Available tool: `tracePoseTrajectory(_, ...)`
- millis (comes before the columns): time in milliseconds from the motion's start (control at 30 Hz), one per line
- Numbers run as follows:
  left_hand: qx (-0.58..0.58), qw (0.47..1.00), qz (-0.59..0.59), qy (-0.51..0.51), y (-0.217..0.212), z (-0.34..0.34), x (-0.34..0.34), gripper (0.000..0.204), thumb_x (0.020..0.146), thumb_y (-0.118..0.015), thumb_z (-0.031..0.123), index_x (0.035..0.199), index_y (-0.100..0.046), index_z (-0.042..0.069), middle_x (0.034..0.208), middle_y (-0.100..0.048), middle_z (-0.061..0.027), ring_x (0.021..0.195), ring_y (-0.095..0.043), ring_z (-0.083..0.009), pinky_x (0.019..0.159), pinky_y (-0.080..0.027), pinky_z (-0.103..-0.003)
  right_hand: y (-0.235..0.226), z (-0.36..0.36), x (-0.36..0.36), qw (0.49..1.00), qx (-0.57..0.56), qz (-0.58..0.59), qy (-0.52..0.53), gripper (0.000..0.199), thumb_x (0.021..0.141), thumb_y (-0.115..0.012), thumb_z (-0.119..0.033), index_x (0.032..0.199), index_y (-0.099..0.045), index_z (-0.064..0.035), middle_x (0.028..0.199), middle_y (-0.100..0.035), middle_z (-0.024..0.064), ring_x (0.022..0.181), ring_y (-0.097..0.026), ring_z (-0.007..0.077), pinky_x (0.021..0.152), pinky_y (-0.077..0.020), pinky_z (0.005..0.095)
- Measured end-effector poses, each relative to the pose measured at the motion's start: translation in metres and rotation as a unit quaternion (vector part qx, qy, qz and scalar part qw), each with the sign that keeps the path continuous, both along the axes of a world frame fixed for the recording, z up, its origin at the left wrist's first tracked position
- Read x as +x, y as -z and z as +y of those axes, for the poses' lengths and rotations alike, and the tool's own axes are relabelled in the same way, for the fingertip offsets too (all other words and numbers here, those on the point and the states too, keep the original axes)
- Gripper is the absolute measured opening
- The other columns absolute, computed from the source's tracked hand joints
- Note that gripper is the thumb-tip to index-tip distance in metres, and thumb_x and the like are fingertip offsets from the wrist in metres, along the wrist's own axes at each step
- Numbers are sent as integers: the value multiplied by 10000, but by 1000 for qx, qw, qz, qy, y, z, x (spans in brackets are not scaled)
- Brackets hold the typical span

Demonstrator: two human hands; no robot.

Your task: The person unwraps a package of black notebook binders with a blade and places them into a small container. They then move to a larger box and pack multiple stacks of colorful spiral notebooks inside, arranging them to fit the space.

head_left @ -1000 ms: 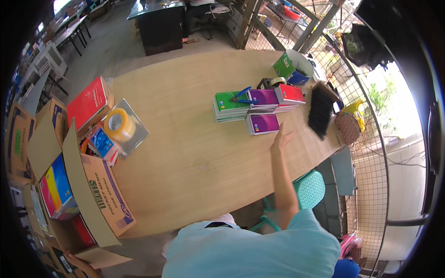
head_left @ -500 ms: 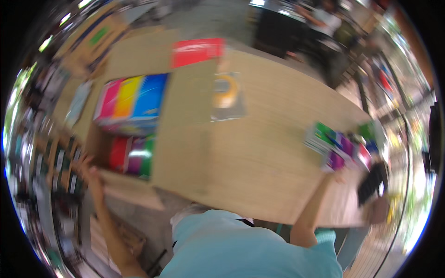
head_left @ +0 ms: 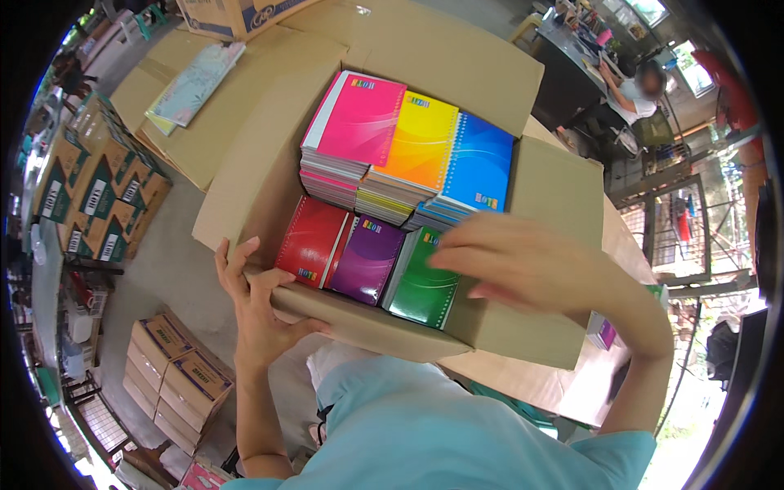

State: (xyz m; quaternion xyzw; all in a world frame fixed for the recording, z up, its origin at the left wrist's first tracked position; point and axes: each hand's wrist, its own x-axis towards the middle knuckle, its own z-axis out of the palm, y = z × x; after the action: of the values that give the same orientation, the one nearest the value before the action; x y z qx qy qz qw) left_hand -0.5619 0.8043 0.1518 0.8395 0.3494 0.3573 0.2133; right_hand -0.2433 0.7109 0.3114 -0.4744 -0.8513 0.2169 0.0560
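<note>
An open cardboard box [head_left: 523, 318] holds spiral notebooks in stacks. The far row has pink notebooks [head_left: 359, 118], yellow notebooks [head_left: 425, 139] and blue notebooks [head_left: 478, 163], standing higher than the near row. Nearer to me lie red notebooks [head_left: 314, 237], purple notebooks [head_left: 367, 257] and green notebooks [head_left: 425, 282]. My left hand [head_left: 265, 302] grips the box's near left corner, its fingers over the rim. Blurred by motion, my right hand [head_left: 514, 261] hovers over the green stack, thumb and fingers apart, with nothing seen in it. It hides part of the green and blue notebooks.
The box stands on a wooden table [head_left: 555, 388]. Left of it, a patterned notebook [head_left: 200, 82] lies on flattened cardboard. Stacked cartons [head_left: 98, 188] and more cartons [head_left: 180, 376] are on the floor at left. A person [head_left: 637, 94] sits at a dark desk, far right.
My view has swung toward the box, which now sits centrally. My right hand has come from the small items at the table's right to above the green notebooks. My left hand remains at the box edge.
</note>
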Motion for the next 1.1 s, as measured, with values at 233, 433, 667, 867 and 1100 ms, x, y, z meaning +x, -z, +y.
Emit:
tracePoseTrajectory(233,14,999,-13,37,8,12,-3,619,574,-837,611,961,-616,182,1388,-400,-116,1342,-313,-371,1157,-162,-630,130,79,-32,938,-258,-167,-161,847,511,-915,-257,1215,-573,68,1243,-542,199,1183,-507,357,1021,-443,421)
tracePoseTrajectory(433,16,998,36,54,12,18,-13,613,606,-811,649,933,-582,183,1374,-365,-103,1347,-301,-324,1166,-149,-632,144,83,-45,913,-295,-229,-163,957,492,-915,-390,1280,-557,17,1304,-493,160,1236,-463,320,1015,-423,446)
tracePoseTrajectory(667,16,996,62,60,9,18,-13,680,592,-837,636,982,-516,181,1395,-316,-96,1369,-251,-336,1172,-146,-645,135,79,-50,903,-275,-295,-149,918,503,-904,-435,1272,-585,-48,1225,-546,80,1222,-482,259,1009,-412,423)
tracePoseTrajectory(867,14,996,60,72,9,18,-14,679,591,-846,618,992,-515,183,1399,-314,-99,1377,-245,-346,1171,-157,-650,124,57,-38,921,-246,-281,-114,816,561,-879,-348,1259,-586,-41,1270,-617,85,1179,-573,262,1011,-422,397)
tracePoseTrajectory(1100,7,996,63,59,7,17,-13,663,587,-846,624,981,-540,188,1410,-315,-88,1380,-201,-423,1157,-174,-651,116,54,-39,916,-245,-297,-114,849,573,-874,-316,1308,-554,-38,1375,-570,124,1240,-561,274,1023,-450,412)
